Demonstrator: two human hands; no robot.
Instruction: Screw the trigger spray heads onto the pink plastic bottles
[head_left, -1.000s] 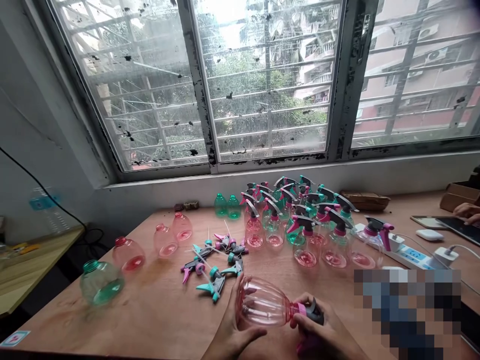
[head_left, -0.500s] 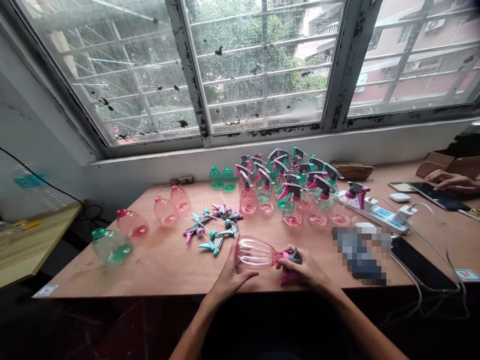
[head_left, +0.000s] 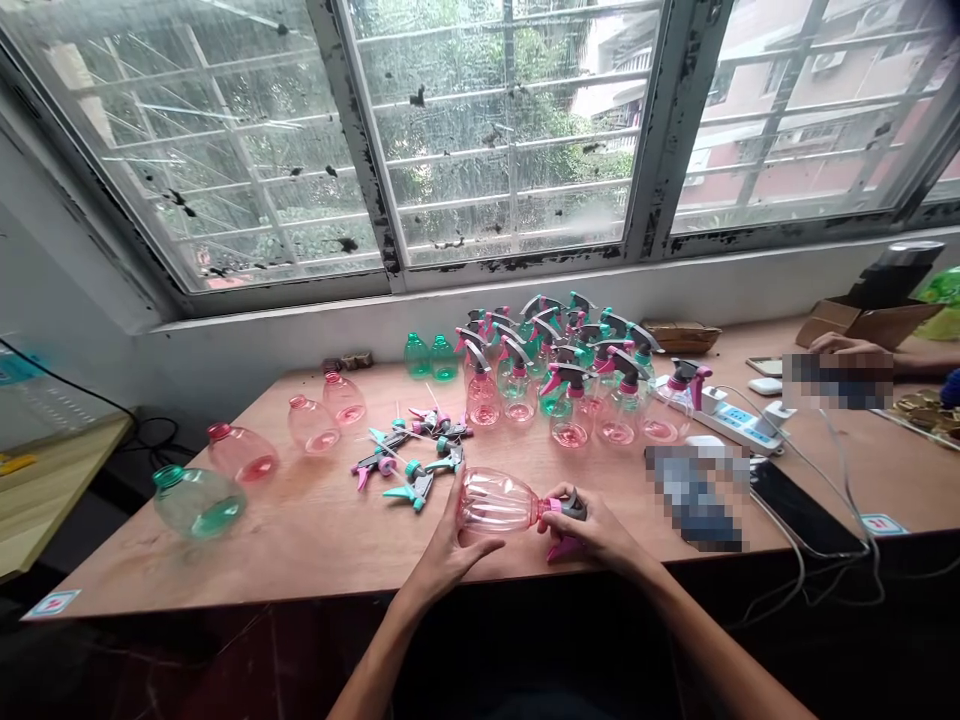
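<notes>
A clear pink spray bottle (head_left: 496, 502) lies on its side near the front edge of the wooden table (head_left: 315, 540). My left hand (head_left: 448, 548) cups the bottle's round bottom. My right hand (head_left: 592, 525) is closed round the grey and pink trigger head (head_left: 568, 515) at the bottle's neck. Loose trigger heads (head_left: 411, 462) lie just left of the bottle.
Assembled spray bottles (head_left: 570, 385) stand grouped at the back. Capless pink bottles (head_left: 313, 426) and a green bottle (head_left: 196, 502) lie to the left. A power strip (head_left: 739, 425), cables and a phone (head_left: 799, 508) are at the right. Another person's hand (head_left: 844, 345) rests far right.
The view has pulled back and down, so the table edge and my forearms show. Both hands keep the same hold on the bottle and trigger head.
</notes>
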